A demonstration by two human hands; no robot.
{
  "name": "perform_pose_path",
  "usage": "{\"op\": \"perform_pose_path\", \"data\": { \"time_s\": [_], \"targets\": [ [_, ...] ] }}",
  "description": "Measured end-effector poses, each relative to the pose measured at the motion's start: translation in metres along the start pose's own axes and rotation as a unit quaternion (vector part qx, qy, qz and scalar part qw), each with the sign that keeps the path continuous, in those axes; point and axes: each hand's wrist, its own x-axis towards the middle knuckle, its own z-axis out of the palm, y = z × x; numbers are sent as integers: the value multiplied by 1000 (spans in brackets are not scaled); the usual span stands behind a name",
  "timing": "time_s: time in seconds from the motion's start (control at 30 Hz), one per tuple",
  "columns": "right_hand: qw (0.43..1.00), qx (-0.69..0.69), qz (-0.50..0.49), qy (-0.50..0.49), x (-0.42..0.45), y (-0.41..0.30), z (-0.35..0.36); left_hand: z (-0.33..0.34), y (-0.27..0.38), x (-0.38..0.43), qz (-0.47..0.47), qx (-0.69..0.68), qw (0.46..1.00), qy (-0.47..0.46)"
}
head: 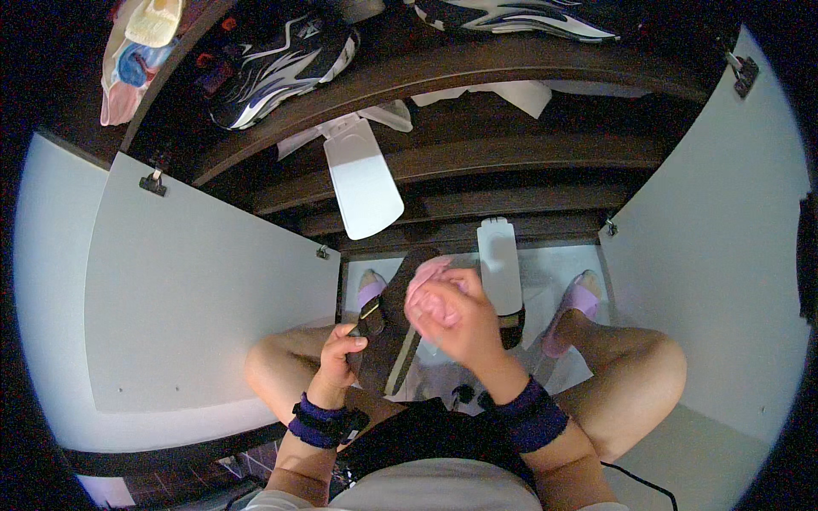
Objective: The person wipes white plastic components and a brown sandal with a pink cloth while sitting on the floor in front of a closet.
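Observation:
My left hand (342,354) grips the strap of a dark brown sandal (397,319), whose strap bears a metal buckle. The sandal's long dark sole stands tilted between my knees. My right hand (463,316) is closed around a crumpled pink cloth (428,294), close to the upper part of the sandal; the hand is slightly blurred. A white plastic shoe rack piece (501,265) lies near the floor beyond my right hand, over a dark shoe (511,329) that is partly hidden. Another white plastic piece (364,179) juts out from a shelf above.
An open cabinet with dark wood shelves (447,153) is in front, a white door (211,294) at left and another (709,243) at right. Black and white sneakers (287,73) occupy the upper shelf. Lilac slippers (583,303) are on my feet. Sheets lie on the floor.

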Motion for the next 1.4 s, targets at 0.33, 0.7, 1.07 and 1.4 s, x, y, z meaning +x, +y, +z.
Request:
{"op": "perform_pose_path", "data": {
  "time_s": [0.33,0.7,1.07,1.4],
  "targets": [
    [989,53,100,93,15,33,-17,21,8,-16,-13,-6,1000,9],
    [919,286,262,72,17,49,-28,13,-1,-15,-4,-58,998,10],
    [951,185,242,55,3,75,-7,-14,-27,20,6,-286,957,-53],
    [988,23,-50,-147,-3,-35,-1,32,-38,30,54,-101,985,129]
  ]
}}
